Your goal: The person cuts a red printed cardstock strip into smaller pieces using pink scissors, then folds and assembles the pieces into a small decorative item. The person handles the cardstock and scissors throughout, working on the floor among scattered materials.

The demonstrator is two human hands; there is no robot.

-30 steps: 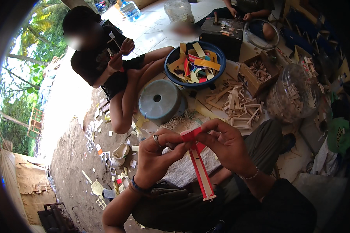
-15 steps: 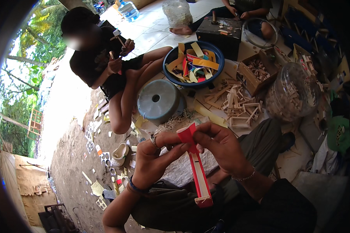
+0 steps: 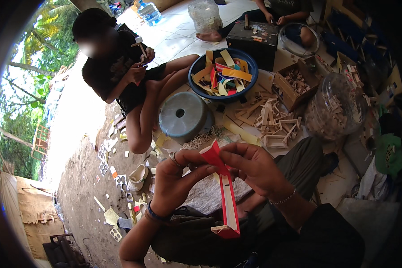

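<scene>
A long, narrow wooden frame (image 3: 229, 205) hangs at a slant above my lap, its outer side covered in red card. At its upper end the red card strip (image 3: 213, 156) sticks up loose and bent. My left hand (image 3: 172, 183) pinches the strip's left side between thumb and fingers. From the other side, my right hand (image 3: 257, 172) is closed on the strip and the frame's top, with thumb and forefinger on the card. The fingers partly hide the frame's upper end.
Ahead stand a grey round stool (image 3: 172, 109) and a blue tub (image 3: 190, 78) of coloured card strips. Bare wooden frames (image 3: 272, 120) lie piled right of them, near a cardboard box (image 3: 295, 100) and a clear plastic jar (image 3: 335, 107). A co-worker (image 3: 114, 67) sits left, holding a small hammer.
The frame's lower end has swung slightly left and turned, showing more of its inside. My right hand has shifted a little, its fingers now lying farther across the red strip.
</scene>
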